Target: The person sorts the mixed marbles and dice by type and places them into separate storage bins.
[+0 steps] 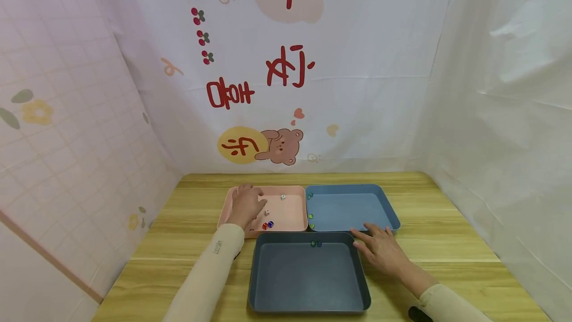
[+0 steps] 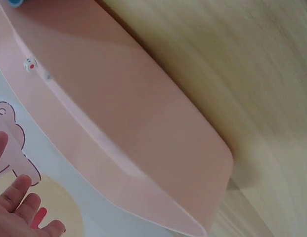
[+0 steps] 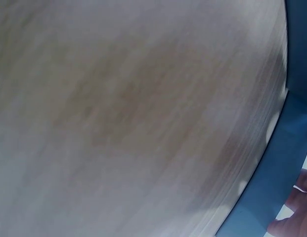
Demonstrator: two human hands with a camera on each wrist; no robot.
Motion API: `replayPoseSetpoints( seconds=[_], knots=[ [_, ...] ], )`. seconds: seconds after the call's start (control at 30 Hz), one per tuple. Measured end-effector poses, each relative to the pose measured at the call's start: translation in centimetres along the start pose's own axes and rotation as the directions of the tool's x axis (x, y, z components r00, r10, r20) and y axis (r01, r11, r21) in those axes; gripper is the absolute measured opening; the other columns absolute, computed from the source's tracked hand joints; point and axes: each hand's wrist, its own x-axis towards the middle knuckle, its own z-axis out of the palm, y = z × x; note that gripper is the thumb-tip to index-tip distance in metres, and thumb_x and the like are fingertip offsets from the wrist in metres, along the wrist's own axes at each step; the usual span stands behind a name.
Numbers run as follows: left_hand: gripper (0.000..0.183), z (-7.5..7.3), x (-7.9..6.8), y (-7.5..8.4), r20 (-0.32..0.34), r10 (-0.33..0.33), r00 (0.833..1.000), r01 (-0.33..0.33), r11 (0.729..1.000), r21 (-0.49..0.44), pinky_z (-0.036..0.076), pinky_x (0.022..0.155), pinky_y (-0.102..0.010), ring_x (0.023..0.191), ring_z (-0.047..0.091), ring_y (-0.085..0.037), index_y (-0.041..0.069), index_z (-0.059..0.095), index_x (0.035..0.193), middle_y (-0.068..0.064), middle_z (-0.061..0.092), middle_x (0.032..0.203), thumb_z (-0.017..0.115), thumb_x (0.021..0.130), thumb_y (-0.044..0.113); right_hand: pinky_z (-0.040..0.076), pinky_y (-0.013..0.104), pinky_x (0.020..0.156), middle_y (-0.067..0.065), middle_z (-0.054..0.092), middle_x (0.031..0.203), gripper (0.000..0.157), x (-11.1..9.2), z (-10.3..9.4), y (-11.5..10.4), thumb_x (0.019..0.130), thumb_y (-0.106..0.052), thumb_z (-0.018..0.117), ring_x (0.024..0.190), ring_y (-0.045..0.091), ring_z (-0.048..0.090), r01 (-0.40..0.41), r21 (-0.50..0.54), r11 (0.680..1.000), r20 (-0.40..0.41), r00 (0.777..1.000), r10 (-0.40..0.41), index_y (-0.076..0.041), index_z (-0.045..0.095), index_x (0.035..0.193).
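Observation:
My left hand (image 1: 245, 205) is over the left part of the pink tray (image 1: 292, 190), its fingers apart and loosely bent with nothing visible between them. To its right in that tray lie white dice, one near the back (image 1: 283, 197) and one near the thumb (image 1: 266, 213). A red piece (image 1: 265, 225) and a blue piece (image 1: 270, 224) sit side by side toward the front. My right hand (image 1: 382, 248) lies palm down, fingers spread, at the front edge of the blue tray (image 1: 353, 208), beside the dark tray's corner. It holds nothing.
Several small green pieces (image 1: 311, 216) line the blue tray's left side. In the dark grey tray (image 1: 308, 282), a green piece (image 1: 313, 243) and a dark blue piece (image 1: 319, 243) lie by the back wall. Printed cloth (image 1: 357, 89) hangs behind the wooden table (image 1: 447, 232).

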Motion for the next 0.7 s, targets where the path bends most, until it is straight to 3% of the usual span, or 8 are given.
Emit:
replayPoseSetpoints(
  seconds=[0.2, 0.4, 0.7],
  knots=[
    [0.028, -0.4, -0.3, -0.8, -0.027, 0.028, 0.999, -0.028, 0.999, -0.019, 0.022, 0.114, -0.058, 0.131, 0.041, -0.036, 0.008, 0.071, 0.116, -0.016, 0.053, 0.135, 0.068, 0.095, 0.026, 0.033, 0.075, 0.096, 0.025, 0.057, 0.132, 0.039, 0.0, 0.0, -0.1, 0.099, -0.034, 0.062, 0.119, 0.046, 0.055, -0.006, -0.003, 1.000, -0.003, 1.000, 0.006, -0.017, 0.065, 0.134],
    [0.028, -0.8, -1.3, -2.1, -0.056, 0.120, 0.991, -0.120, 0.993, -0.002, 0.028, 0.112, -0.055, 0.128, 0.047, -0.037, 0.004, 0.073, 0.112, -0.018, 0.058, 0.131, 0.070, 0.093, 0.024, 0.033, 0.075, 0.096, 0.025, 0.057, 0.131, 0.039, -0.1, 0.2, 0.0, 0.099, -0.035, 0.061, 0.118, 0.046, 0.055, -0.008, 0.005, 1.000, -0.014, 1.000, 0.008, -0.018, 0.065, 0.134],
    [0.033, -0.5, -3.4, -3.9, 0.039, 0.271, 0.962, -0.272, 0.962, 0.031, 0.036, 0.108, -0.053, 0.127, 0.049, -0.039, 0.002, 0.070, 0.117, -0.023, 0.057, 0.132, 0.070, 0.092, 0.025, 0.034, 0.075, 0.095, 0.025, 0.058, 0.130, 0.038, -0.1, 0.1, 0.0, 0.099, -0.034, 0.062, 0.118, 0.046, 0.056, -0.005, 0.018, 1.000, -0.031, 1.000, 0.006, -0.018, 0.066, 0.133]
  ],
)
